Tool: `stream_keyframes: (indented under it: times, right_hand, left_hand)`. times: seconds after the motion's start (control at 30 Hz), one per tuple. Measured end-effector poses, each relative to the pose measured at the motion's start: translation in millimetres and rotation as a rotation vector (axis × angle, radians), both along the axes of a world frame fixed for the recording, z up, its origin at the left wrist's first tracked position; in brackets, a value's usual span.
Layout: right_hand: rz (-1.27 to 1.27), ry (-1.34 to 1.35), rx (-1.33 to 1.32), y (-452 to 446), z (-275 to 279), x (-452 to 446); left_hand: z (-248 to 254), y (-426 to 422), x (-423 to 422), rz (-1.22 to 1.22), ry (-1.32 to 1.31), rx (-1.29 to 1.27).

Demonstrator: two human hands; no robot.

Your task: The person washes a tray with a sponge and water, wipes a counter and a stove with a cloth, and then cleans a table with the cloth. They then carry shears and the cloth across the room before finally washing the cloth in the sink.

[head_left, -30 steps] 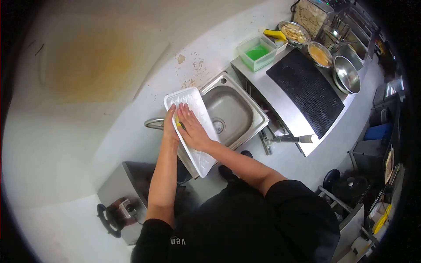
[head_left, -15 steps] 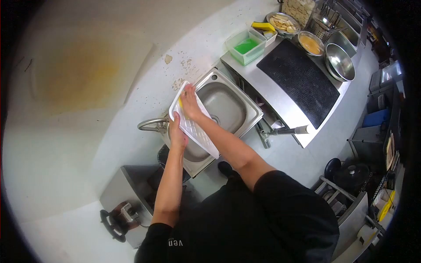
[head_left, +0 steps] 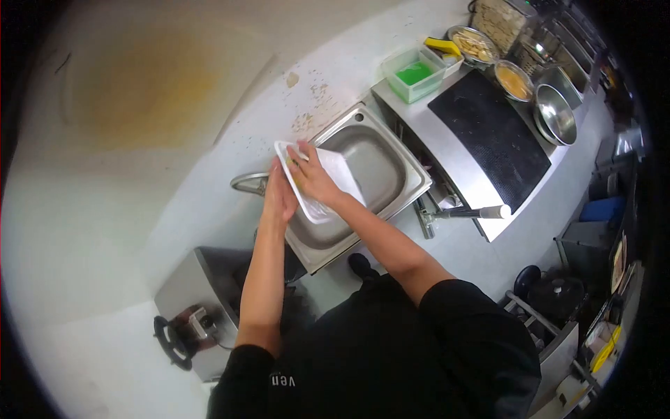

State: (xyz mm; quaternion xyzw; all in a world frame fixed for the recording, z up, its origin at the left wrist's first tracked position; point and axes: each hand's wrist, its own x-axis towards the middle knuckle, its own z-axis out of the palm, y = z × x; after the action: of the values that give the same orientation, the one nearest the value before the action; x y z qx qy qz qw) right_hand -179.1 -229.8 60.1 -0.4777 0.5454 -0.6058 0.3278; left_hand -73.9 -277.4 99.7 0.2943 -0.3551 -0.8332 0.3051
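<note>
The left hand [head_left: 279, 197] clamps a newly re-angled white rectangular plastic tray [head_left: 342, 174], steel sink [head_left: 384, 167] beneath, likely giving the yellow sponge [head_left: 296, 177] clasped in the right hand [head_left: 317, 184] fresh surface.

Black short-sleeved top [head_left: 398, 349], small white lettering [head_left: 283, 380] "ven"; bare forearms [head_left: 261, 293]; dark shoe [head_left: 361, 265].

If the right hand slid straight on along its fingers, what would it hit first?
Likely the raised rim of the white tray, close ahead of the right hand, though depth is unclear.
</note>
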Motion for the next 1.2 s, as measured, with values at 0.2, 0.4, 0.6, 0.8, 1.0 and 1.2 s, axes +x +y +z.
stream_keyframes:
  times: [0.2, 0.4, 0.6, 0.8, 1.0, 1.2]
  right_hand:
    - [-0.048, 0.055, -0.127, 39, -1, 21]
    - [-0.309, 0.205, 0.040, 22, -62, -20]
    - [-0.021, 0.355, -0.053, 23, -82, -16]
    - [-0.015, 0.268, -0.079, 46, -57, 20]
    - [0.056, 0.435, -0.086, 49, -76, 8]
    - [0.139, 0.321, -0.023, 48, -76, 27]
  left_hand:
    - [-32, -8, 4, 0.100, -0.200, 0.242]
    - [-39, 45, -15, 0.131, -0.069, 0.130]
    - [-65, 41, -6, 0.117, -0.148, 0.249]
    - [-81, 25, 11, 0.148, -0.176, 0.347]
    - [-86, 42, 9, 0.143, -0.127, 0.254]
    - [-80, 46, 19, 0.205, -0.116, 0.190]
